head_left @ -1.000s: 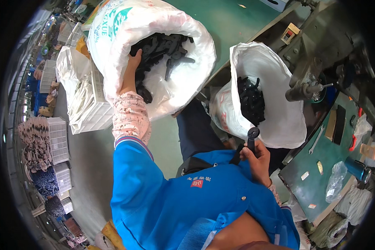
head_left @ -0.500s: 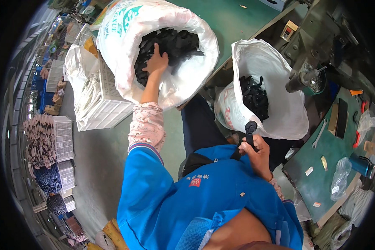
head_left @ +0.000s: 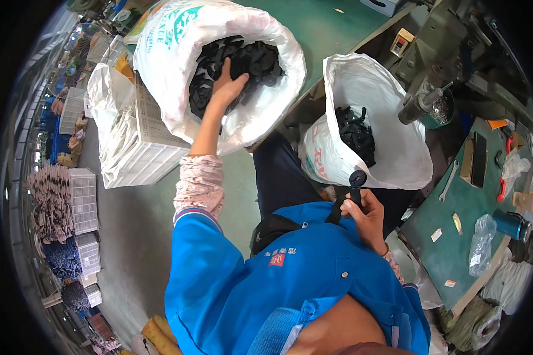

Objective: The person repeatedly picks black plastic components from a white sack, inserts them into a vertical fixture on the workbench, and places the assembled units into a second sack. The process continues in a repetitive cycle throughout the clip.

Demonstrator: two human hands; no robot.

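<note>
My left hand (head_left: 227, 89) reaches into a large white woven sack (head_left: 287, 89) at the upper left. Its thumb and index finger are spread over a heap of black flat parts (head_left: 260, 62); the other fingers are partly hidden. Near my waist my right hand (head_left: 366, 216) is closed around a black handle-shaped part with a round end (head_left: 357, 179), held upright. Beyond this hand stands a second white sack (head_left: 397, 148) with its mouth wide, holding similar black parts (head_left: 356, 136) along its left inner wall.
A white plastic crate (head_left: 148, 145) with white cloth stands left of the larger sack. Machinery (head_left: 438, 89) rises at the upper right. A green workbench (head_left: 426, 248) on the right carries a wrench (head_left: 449, 181), a blue flask (head_left: 511, 226) and a clear plastic bag (head_left: 484, 242).
My left hand has shifted slightly within the heap, its thumb now farther from the index finger. More black parts show loosened around it. The right hand keeps its hold.
</note>
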